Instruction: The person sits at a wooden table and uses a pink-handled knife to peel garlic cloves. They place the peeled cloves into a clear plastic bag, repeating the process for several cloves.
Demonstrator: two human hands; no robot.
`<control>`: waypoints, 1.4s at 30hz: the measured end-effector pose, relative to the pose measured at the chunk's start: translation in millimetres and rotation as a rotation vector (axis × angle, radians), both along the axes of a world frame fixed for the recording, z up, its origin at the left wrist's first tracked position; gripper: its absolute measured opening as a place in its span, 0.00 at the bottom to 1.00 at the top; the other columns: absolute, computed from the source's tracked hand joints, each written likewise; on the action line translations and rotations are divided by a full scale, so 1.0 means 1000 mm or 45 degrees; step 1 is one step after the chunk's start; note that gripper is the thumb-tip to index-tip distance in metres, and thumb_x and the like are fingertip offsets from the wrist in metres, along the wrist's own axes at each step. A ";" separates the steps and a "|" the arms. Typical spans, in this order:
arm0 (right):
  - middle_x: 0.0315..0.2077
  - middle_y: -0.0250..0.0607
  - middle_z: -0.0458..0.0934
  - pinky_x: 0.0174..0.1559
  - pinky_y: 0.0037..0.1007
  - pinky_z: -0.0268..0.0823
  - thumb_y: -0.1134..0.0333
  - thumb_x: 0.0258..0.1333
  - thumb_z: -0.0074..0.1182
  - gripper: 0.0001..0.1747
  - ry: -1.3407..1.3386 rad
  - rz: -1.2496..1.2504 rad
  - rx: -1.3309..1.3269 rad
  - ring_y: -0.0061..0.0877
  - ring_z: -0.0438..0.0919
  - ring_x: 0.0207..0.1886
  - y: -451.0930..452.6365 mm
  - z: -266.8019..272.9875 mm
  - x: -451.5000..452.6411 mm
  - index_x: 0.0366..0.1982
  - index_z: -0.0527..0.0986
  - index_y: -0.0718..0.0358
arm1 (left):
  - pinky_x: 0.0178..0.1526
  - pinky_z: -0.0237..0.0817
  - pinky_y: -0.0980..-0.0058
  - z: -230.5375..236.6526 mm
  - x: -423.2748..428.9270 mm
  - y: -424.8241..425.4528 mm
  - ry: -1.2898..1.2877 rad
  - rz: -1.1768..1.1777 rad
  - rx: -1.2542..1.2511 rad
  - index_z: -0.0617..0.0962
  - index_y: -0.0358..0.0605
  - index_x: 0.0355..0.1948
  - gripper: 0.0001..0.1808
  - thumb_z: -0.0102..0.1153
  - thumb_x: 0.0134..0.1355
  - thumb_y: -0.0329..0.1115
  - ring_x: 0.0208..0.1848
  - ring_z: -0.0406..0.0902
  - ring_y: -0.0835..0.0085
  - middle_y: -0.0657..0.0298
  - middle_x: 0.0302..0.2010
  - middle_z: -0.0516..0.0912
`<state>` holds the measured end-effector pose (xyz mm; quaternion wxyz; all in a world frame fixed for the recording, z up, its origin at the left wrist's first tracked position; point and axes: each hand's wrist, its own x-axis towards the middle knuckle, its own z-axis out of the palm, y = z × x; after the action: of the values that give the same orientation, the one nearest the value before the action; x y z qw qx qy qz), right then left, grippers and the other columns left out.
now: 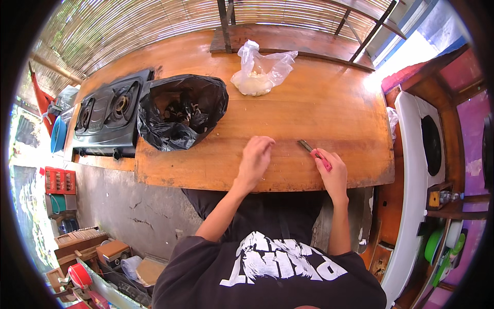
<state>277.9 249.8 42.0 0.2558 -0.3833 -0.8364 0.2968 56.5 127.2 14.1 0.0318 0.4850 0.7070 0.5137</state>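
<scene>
My right hand [332,174] grips a pink-handled utility knife [324,161], its dark blade pointing up and left just over the wooden table [339,112]. To its left, near the table's front edge, is my left hand [255,160] with its fingers bent towards the right. Nothing shows in that hand, but its palm is turned from view. A black plastic bag [170,135] stands wide open beyond it on the left, with small scraps inside. Farther back sits a clear plastic bag [252,83] holding pale pieces, its top loose.
A black two-burner gas stove [106,110] adjoins the black bag at left. Dark wooden shelf framing [278,38] stands along the back edge. At the right is a white appliance with a round dark opening [415,154]. A red crate [60,180] stands at the far left.
</scene>
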 end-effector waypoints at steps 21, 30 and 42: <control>0.46 0.44 0.81 0.50 0.37 0.70 0.57 0.66 0.66 0.24 0.639 -0.121 -0.145 0.32 0.78 0.49 0.061 0.051 -0.158 0.57 0.79 0.65 | 0.62 0.65 0.60 0.099 -0.086 0.050 0.083 0.575 0.208 0.79 0.36 0.56 0.23 0.72 0.64 0.35 0.59 0.72 0.54 0.52 0.53 0.81; 0.45 0.34 0.81 0.46 0.28 0.70 0.63 0.69 0.63 0.12 1.085 -0.034 -0.652 0.21 0.78 0.44 0.092 0.113 -0.214 0.35 0.80 0.64 | 0.61 0.67 0.66 0.159 -0.155 0.082 -0.854 0.029 0.404 0.81 0.40 0.50 0.10 0.54 0.77 0.34 0.54 0.79 0.73 0.61 0.49 0.87; 0.35 0.36 0.81 0.40 0.28 0.73 0.61 0.79 0.51 0.08 1.538 0.231 -1.026 0.24 0.78 0.30 0.084 0.114 -0.171 0.43 0.70 0.58 | 0.48 0.71 0.70 0.140 -0.085 0.104 -1.500 -0.582 0.481 0.75 0.44 0.60 0.14 0.48 0.82 0.39 0.36 0.69 0.78 0.69 0.32 0.70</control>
<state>107.2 333.5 155.7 0.4861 -0.1463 -0.4038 0.7610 -28.6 230.7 153.8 0.4360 0.2579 0.3484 0.7887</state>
